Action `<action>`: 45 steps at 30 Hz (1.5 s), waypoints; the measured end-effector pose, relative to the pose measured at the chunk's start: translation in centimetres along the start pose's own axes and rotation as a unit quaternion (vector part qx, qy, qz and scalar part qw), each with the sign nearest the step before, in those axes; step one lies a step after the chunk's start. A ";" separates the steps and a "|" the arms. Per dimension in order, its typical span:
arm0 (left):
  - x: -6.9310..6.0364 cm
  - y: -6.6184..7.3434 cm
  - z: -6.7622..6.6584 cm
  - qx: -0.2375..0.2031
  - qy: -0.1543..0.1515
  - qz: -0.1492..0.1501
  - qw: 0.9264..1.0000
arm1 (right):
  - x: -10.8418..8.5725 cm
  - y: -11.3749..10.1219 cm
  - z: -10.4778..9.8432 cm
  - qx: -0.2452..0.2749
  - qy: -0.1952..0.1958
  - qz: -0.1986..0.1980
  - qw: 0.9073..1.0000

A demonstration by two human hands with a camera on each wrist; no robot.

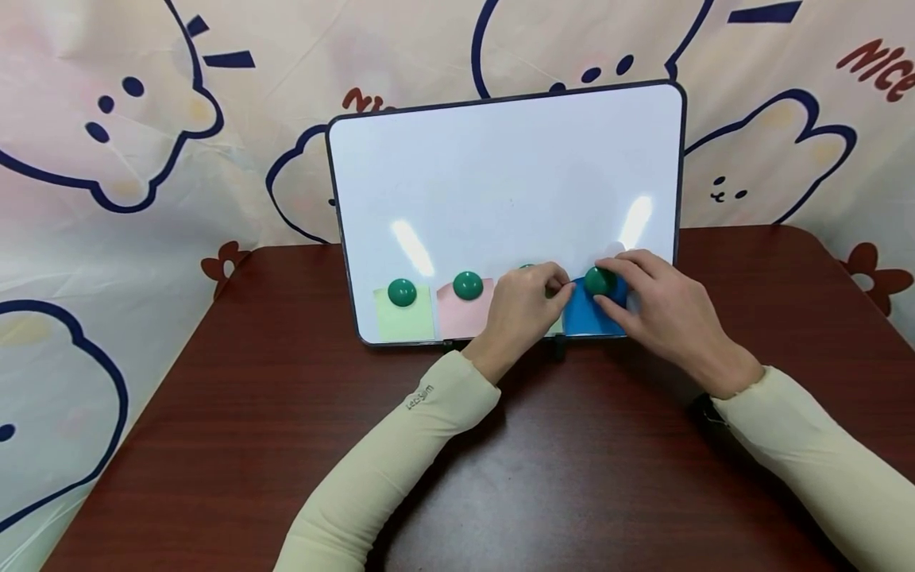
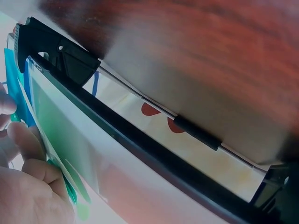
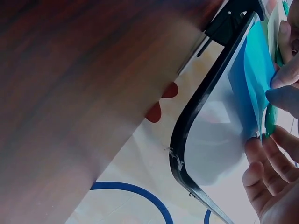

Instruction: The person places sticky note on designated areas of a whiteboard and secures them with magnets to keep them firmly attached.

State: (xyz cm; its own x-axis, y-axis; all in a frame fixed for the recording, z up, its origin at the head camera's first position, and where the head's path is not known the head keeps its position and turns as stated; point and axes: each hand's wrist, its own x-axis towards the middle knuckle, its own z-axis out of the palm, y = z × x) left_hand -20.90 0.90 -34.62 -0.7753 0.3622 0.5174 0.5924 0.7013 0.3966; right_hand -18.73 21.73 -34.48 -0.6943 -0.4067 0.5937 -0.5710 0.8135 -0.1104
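Observation:
A whiteboard [image 1: 500,183] in a dark frame leans upright on the table. Along its lower edge, a green sticky note [image 1: 405,322] and a pink one [image 1: 461,316] each sit under a round green magnet [image 1: 468,286]. My left hand [image 1: 525,306] pinches the upper left corner of a blue sticky note [image 1: 582,316] at the row's right end. Between thumb and fingers, my right hand [image 1: 665,310] holds a green magnet [image 3: 270,119] against that note's upper part. Another light green note [image 1: 556,326] and its magnet are mostly hidden behind my left hand.
Black stand clips [image 1: 560,346] grip the board's bottom edge above the dark wooden table [image 1: 557,477]. A metal rod [image 2: 140,95] links the stand's parts. Behind hangs a cloth [image 1: 286,48] printed with cartoon shapes.

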 end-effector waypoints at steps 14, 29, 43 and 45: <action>0.0 -0.1 0.1 -0.014 0.002 0.001 1.000 | 0.2 0.1 0.2 -0.005 0.003 -0.018 1.000; 0.0 -0.2 0.0 -0.017 0.001 0.006 1.000 | 0.2 0.3 0.2 -0.005 0.012 -0.026 1.000; 0.0 -0.2 -0.1 -0.018 -0.002 0.003 1.000 | 0.3 0.3 0.1 -0.011 0.004 -0.014 1.000; 0.0 -0.1 -0.1 -0.019 -0.005 0.002 1.000 | 0.2 0.3 0.0 -0.013 0.002 -0.013 1.000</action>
State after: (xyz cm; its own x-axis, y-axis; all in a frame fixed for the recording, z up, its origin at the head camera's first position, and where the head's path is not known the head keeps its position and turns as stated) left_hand -21.00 0.75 -34.57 -0.7754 0.3710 0.5110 0.6028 0.6758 0.4241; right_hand -19.04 21.86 -34.39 -0.6781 -0.4256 0.5992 -0.5767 0.8135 -0.0749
